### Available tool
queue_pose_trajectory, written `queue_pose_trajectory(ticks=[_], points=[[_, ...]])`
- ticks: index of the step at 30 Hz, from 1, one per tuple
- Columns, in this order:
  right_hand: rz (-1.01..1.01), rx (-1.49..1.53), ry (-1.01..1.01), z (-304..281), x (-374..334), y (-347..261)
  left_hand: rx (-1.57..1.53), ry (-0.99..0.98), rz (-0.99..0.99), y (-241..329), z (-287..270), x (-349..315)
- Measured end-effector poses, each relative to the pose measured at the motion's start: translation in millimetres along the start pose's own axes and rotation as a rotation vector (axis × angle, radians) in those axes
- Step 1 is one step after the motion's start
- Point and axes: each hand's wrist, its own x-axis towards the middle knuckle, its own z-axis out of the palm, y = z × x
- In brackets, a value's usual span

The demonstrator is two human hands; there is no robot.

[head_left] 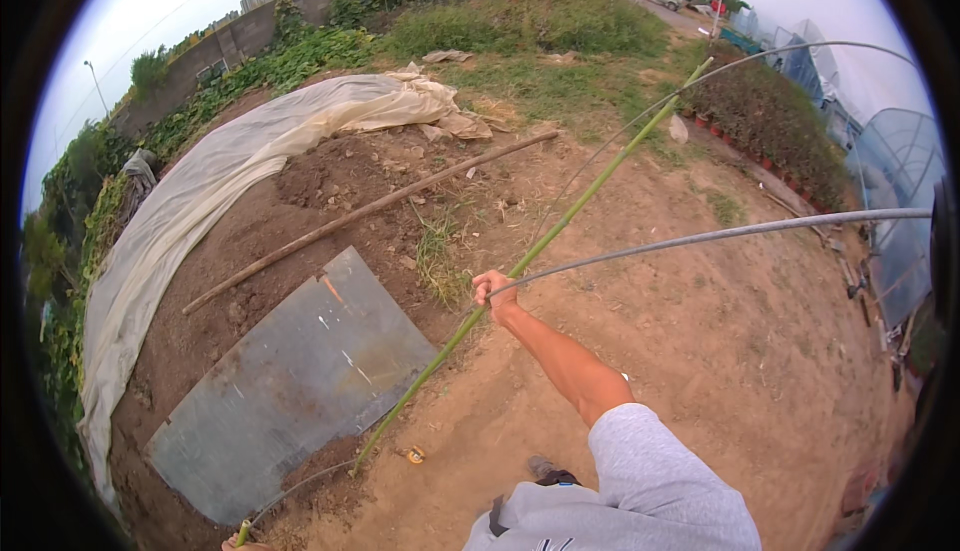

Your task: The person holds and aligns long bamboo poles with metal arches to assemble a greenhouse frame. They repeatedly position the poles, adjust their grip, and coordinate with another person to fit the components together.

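Observation:
My right hand (494,293) is closed round a long green bamboo pole (600,179) and a grey bendy rod (700,237) where the two cross. The pole slants from the ground at lower left up to the far right. The rod arcs away to the right edge. A second thin curved rod (800,46) passes by the pole's far end. At the bottom left edge, only a bit of my left hand (250,547) shows, wrapped round a green stick with a cut end (243,531). A thin grey rod (305,477) runs from near it to the pole's foot.
A flat grey sheet (290,391) lies on dug soil, left of the pole. Beyond it are a wooden pole (370,216) and a pale plastic cover (250,141). A small yellow round thing (415,455) lies near my feet. Potted plants (770,116) line the right.

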Motion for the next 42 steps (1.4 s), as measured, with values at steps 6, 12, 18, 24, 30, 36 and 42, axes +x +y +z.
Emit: queue_pose_trajectory(ticks=[6,12,18,24,30,36,42], points=[[0.003,0.032,-0.007,-1.1,4.9,3.6,-0.004,-0.003,-0.008,2.8,1.1,-4.3],[0.000,-0.013,0.010,-0.7,4.7,3.7,0.010,-0.017,-0.015,4.0,4.9,-4.5],[0.018,0.016,-0.010,1.6,2.1,-0.1,0.014,-0.026,-0.018,6.5,4.7,-5.9],[-0.006,0.006,-0.003,0.2,4.8,2.4,0.017,-0.019,-0.028,7.3,4.2,-7.8],[0.000,0.016,-0.004,-2.0,9.2,4.5,0.014,-0.019,-0.040,8.5,4.0,-8.4],[0.002,0.007,-0.012,0.8,4.7,1.9,0.000,-0.014,-0.046,10.0,1.4,-9.8],[0.017,-0.001,0.004,-0.1,6.0,0.2,-0.008,-0.009,-0.056,11.5,1.0,-10.4]])
